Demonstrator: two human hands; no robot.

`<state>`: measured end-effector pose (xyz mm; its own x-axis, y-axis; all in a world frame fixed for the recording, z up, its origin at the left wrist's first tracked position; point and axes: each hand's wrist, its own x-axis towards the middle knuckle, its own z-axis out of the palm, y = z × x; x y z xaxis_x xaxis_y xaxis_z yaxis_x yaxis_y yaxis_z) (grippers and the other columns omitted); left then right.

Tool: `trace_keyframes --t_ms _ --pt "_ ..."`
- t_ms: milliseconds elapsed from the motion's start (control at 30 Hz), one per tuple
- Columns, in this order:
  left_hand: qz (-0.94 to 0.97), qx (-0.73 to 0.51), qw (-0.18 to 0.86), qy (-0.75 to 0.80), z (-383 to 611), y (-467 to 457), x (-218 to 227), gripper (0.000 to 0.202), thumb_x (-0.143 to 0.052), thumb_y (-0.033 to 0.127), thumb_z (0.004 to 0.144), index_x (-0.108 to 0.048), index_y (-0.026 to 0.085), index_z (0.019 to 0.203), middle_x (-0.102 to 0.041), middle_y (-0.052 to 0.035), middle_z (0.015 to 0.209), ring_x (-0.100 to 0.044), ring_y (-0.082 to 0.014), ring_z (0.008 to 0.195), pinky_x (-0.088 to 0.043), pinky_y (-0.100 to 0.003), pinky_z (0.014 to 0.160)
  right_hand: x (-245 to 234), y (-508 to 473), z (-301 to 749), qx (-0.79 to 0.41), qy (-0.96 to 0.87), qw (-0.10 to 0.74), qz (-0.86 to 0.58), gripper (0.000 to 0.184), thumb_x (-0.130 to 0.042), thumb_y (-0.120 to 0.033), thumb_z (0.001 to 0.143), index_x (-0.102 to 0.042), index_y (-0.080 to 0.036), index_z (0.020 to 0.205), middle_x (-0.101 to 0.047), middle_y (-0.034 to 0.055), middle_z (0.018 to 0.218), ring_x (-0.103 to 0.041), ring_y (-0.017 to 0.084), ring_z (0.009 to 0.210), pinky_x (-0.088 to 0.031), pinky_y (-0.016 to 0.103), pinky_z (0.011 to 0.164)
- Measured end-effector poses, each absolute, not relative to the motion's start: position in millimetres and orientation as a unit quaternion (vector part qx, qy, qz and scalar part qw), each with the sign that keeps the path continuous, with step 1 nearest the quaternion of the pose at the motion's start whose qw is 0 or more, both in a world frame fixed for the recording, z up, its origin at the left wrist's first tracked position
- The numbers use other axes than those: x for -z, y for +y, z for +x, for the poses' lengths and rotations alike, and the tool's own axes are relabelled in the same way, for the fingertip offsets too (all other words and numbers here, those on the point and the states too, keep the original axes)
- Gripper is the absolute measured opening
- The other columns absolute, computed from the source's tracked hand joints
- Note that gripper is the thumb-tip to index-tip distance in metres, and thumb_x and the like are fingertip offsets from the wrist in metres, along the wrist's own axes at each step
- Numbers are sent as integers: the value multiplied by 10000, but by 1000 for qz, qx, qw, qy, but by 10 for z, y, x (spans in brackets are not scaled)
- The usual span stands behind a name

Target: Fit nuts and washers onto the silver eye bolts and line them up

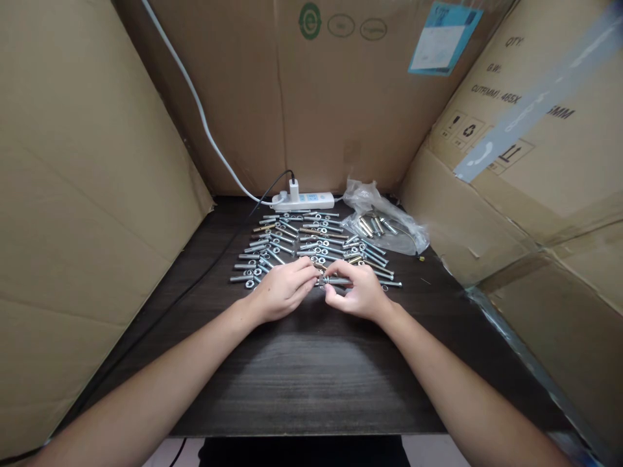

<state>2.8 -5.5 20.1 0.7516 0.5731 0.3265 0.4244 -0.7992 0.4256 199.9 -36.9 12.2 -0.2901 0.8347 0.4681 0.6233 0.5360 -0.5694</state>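
My right hand (357,290) is curled in a pinch, with thumb and index finger closed around a metal bolt (341,281). Small silvery hardware shows at its fingertips. Just to the left, my left hand (288,289) has its fingers pressed together. Its fingertips come close to the same hardware, and what they hold, if anything, is hidden. Beyond both hands lie rows of sleeves, bolts, nuts and washers (321,244), mostly silver with a few brassy ones. My hands cover part of the nearest rows.
A clear plastic bag (403,237) with several bolts (374,225) lies at the back right. Behind the rows sits a white power strip (311,200) with a charger. A black cable (214,263) crosses the dark table (311,383) on the left. Cardboard walls (311,110) surround three sides.
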Motion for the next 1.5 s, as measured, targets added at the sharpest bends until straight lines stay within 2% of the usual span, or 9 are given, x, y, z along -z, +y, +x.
trace_keyframes --t_ms 167,367,600,833,1000,1267,1500 --pt "911 -257 168 275 20 -73 -180 222 -373 199 930 -515 204 1101 -526 -51 1009 -554 -131 818 -464 -240 726 -125 -365 2009 -146 -791 376 -460 142 -581 -230 689 -606 -201 826 -602 -36 601 -508 96 466 -408 199 511" --pt "925 -264 127 240 7 -69 -99 250 -404 136 892 -541 239 1074 -493 -46 1033 -543 -117 791 -461 -222 692 -133 -363 2007 -144 -792 384 -453 138 -585 -228 680 -599 -196 814 -606 -37 630 -511 85 472 -405 185 501" --pt "915 -254 177 258 19 -58 -147 226 -386 202 932 -526 222 1109 -534 -39 1013 -565 -122 809 -461 -227 721 -110 -355 2016 -132 -793 380 -457 113 -584 -226 685 -590 -194 794 -579 -47 598 -492 80 458 -397 183 490" --pt "913 -235 195 271 27 -66 -175 250 -392 193 925 -525 224 1135 -564 -33 1005 -565 -132 832 -449 -232 707 -93 -351 2031 -126 -797 376 -455 116 -586 -237 686 -593 -195 794 -579 -45 597 -488 81 459 -405 186 498" --pt "914 -236 204 261 29 -50 -177 236 -371 229 945 -547 197 1099 -599 -42 975 -575 -149 884 -446 -248 755 -102 -354 2027 -130 -796 374 -457 119 -585 -242 674 -587 -197 785 -557 -48 574 -475 83 451 -398 188 486" --pt "922 -210 182 269 30 -35 -152 234 -340 252 959 -555 170 913 -607 -32 869 -572 -143 807 -429 -241 712 -138 -364 2032 -157 -805 346 -455 150 -588 -220 689 -597 -197 837 -587 -38 618 -489 95 487 -413 197 524" --pt "911 -217 198 288 35 -39 -169 218 -362 237 943 -561 194 1022 -635 -27 953 -593 -147 841 -445 -248 730 -113 -350 2050 -170 -814 343 -436 197 -600 -236 731 -595 -207 926 -653 -22 766 -548 103 552 -445 202 573"
